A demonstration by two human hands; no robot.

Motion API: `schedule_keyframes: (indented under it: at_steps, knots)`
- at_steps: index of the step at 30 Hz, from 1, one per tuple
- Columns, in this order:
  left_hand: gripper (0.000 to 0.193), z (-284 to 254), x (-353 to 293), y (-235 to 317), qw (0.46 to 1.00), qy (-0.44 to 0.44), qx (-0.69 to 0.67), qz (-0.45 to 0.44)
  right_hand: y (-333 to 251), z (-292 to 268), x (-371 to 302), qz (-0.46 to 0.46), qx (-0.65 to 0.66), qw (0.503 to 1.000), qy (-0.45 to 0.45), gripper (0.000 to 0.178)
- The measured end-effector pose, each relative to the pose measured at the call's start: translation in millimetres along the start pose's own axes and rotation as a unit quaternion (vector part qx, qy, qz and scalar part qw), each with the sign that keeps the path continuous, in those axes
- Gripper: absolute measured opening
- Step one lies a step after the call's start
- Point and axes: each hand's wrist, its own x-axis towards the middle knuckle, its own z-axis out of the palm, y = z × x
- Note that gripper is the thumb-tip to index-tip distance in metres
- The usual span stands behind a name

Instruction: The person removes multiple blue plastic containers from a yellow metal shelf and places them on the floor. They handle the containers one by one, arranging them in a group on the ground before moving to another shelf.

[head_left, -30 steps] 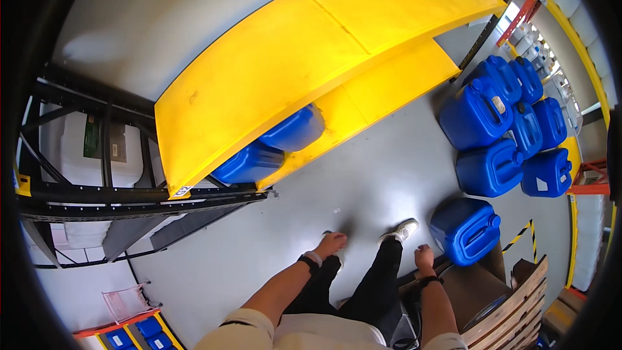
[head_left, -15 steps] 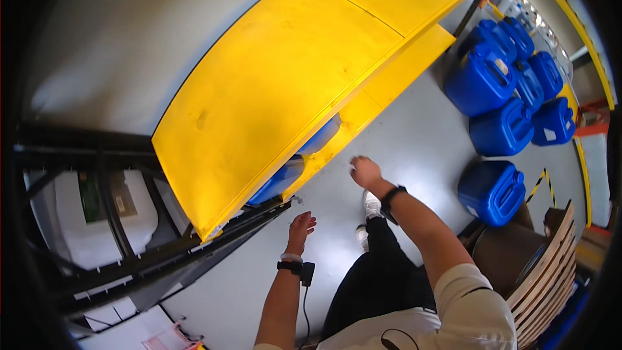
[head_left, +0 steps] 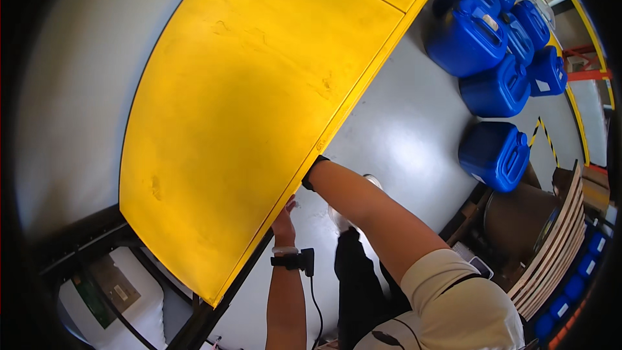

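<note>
A big yellow shelf (head_left: 220, 110) slants across the left and middle. My right forearm (head_left: 376, 204) reaches in beneath its front edge; a black wristband (head_left: 313, 174) shows at that edge, and my right hand is hidden under the shelf. My left hand (head_left: 283, 225) is at the same edge, lower and to the left, partly covered by it. Its few visible fingers are stretched out and apart, with nothing seen in them. A black strap with a small cabled device (head_left: 298, 260) is round my left wrist. Whatever lies under the shelf is hidden.
Several blue jerrycans (head_left: 466, 35) stand on the grey floor at the right, one (head_left: 495, 155) nearer me. Below it are a brown drum (head_left: 518, 217) and stacked wooden slats (head_left: 551, 246). A white container (head_left: 116, 295) sits behind the black rack frame (head_left: 84, 240) at lower left.
My right hand has moved left and under the shelf, out of sight. My left hand has come up to its edge. With my view shifted, the blue cans below the shelf are now covered.
</note>
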Motion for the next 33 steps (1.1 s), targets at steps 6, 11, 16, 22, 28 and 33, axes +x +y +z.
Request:
schedule_keyframes:
  at_steps: [6, 11, 16, 22, 28, 33]
  knots:
    - [0.033, -31.0, 25.2, 9.8, 0.859, 0.031, 0.410, 0.305, -8.4, 34.0, 24.7, 0.023, -0.055, 0.998, -0.021, 0.029]
    - [0.031, -13.9, 34.7, 26.1, 0.903, -0.019, 0.306, 0.299, -5.8, 37.3, 21.3, 0.047, -0.074, 0.996, -0.015, 0.027]
    - [0.030, 28.2, 42.1, 21.4, 0.990, -0.099, -0.017, 0.101, 10.3, 30.6, -3.1, 0.086, -0.070, 0.994, -0.021, 0.025]
    - [0.035, 80.9, 10.7, 23.1, 0.989, -0.118, 0.000, -0.085, 20.6, -16.3, -82.5, 0.190, -0.034, 0.979, -0.063, 0.024]
    - [0.046, 145.8, -65.2, -29.8, 0.952, -0.217, 0.181, -0.115, 82.2, -70.9, -205.1, 0.301, 0.066, 0.951, -0.016, 0.024]
    - [0.044, 213.8, -146.2, -92.1, 0.910, -0.329, 0.232, -0.101, 141.5, -120.7, -320.3, 0.427, 0.115, 0.896, 0.039, 0.030]
